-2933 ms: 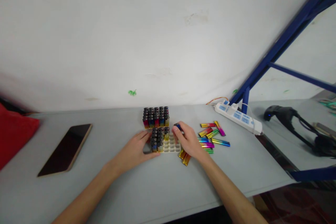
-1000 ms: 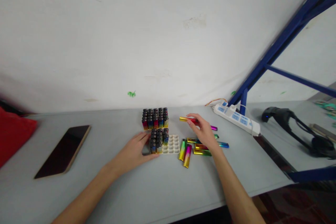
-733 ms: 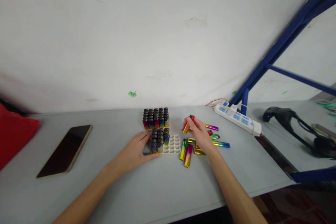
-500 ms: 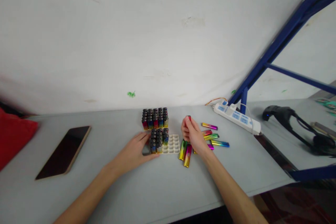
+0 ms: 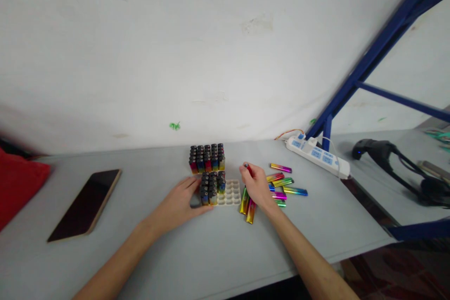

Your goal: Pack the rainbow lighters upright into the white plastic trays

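My right hand (image 5: 255, 183) is closed round a lighter (image 5: 248, 168); its reddish body and dark tip show above the fingers. It is just right of a white tray (image 5: 232, 197) with rows of slots. Lighters with black tops (image 5: 210, 187) stand upright in the tray's left part, and slots on the right show bare. My left hand (image 5: 183, 199) grips the tray's left side, thumb along the front edge and fingers towards the back. Loose shiny lighters (image 5: 295, 191) in several colours lie around and partly under my right hand.
Behind the tray stands a second block of upright lighters (image 5: 207, 158). A phone (image 5: 84, 206) and a red cloth-like thing (image 5: 21, 185) lie at the left. To the right are a white power strip (image 5: 318, 155), a blue metal frame (image 5: 355, 79) and a black headset-like device (image 5: 383, 154).
My right hand has shifted slightly left and turned, bringing the lighter nearer the tray. More of the loose lighters show behind it. My left hand stays on the tray.
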The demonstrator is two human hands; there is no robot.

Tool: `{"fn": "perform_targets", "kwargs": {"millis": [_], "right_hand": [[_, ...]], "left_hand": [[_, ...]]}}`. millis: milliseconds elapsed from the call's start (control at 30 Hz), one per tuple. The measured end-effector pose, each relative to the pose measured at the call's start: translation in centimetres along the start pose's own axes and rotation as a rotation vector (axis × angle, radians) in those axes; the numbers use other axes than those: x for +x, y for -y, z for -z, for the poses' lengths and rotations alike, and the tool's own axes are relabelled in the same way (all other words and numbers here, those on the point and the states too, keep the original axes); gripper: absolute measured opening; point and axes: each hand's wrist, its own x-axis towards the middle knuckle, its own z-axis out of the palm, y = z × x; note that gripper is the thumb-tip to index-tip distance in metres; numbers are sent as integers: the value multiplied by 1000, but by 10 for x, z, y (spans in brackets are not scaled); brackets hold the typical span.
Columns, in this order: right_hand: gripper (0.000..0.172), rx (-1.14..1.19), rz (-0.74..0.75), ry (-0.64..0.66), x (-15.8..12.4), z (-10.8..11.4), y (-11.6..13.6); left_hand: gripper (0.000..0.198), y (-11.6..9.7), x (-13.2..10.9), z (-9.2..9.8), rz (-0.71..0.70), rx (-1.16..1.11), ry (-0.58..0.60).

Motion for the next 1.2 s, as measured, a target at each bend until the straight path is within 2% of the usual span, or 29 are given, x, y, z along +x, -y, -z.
{"fn": "perform_targets", "kwargs": {"millis": [100, 167, 233, 333, 400, 567, 800, 900, 1067, 1200], "right_hand": [[50, -22, 27, 11, -1, 0, 3], [48, -40, 59, 76, -2, 3, 7], [46, -83, 143, 143, -5, 7, 12], [45, -220, 335, 174, -10, 13, 21], [46, -309, 397, 230, -14, 15, 25], [49, -382, 359, 465, -19, 13, 24], [29, -551, 394, 528, -17, 13, 22], [28, -639, 422, 511, -17, 9, 24], [44, -595, 332, 435, -14, 14, 25], [44, -553, 302, 166, 2, 50, 13]], "left_hand": [[63, -1, 1, 0, -2, 6, 6], [64, -1, 1, 0, -7, 4, 5], [62, -1, 1, 0, -11, 0, -3], [62, -1, 0, -1, -17, -2, -13], [61, 0, 0, -1, -21, 0, -12], [57, 2, 0, -2, -24, 5, 1], [59, -3, 0, -1, 6, 2, 23], [59, -4, 0, 1, 6, -3, 29], [60, -2, 0, 0, -6, 7, 11], [66, 3, 1, -2, -4, 13, 12]]}}
